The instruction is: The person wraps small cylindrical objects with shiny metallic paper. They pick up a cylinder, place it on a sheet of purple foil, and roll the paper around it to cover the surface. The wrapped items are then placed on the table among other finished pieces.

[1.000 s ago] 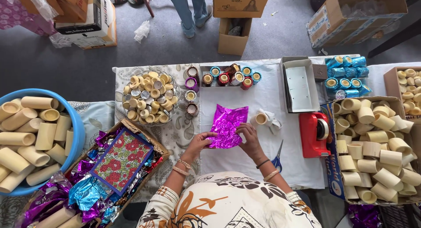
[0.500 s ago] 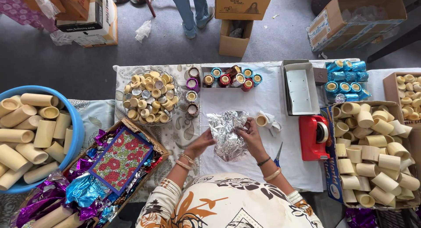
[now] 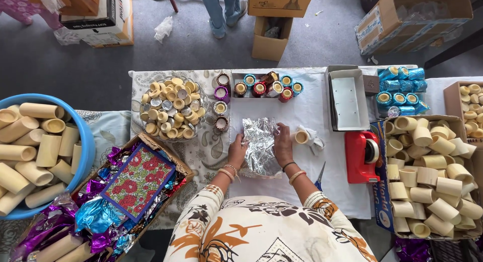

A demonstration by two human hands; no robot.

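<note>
The person's left hand [image 3: 237, 150] and right hand [image 3: 283, 143] rest on a crinkled sheet of silver foil [image 3: 260, 147] that lies silver side up on the white cloth-covered table [image 3: 307, 184], directly in front of the person and between the two hands. The left hand's fingers curl over the sheet's left edge and appear to pinch it, while the right hand lies flatter along the right edge, fingers pressing down on it; whether anything sits under the foil cannot be told. The sheet looks very light, thin and soft enough to fold at a touch, yet it holds each crease and likely tears if pulled sharply, so the edges and corners seem the safest places to take hold, with flat fingers rather than nails. Just right of the right hand stands a short cream cardboard tube [image 3: 301, 136] on a scrap of white wrapping. Farther right sits a red tape dispenser [image 3: 363, 156], and a pair of blue-handled scissors [image 3: 320, 176] lies near the right forearm. Above the foil, a row of small foil-wrapped tubes in mixed colours [image 3: 262, 86] lines the table's far side
</note>
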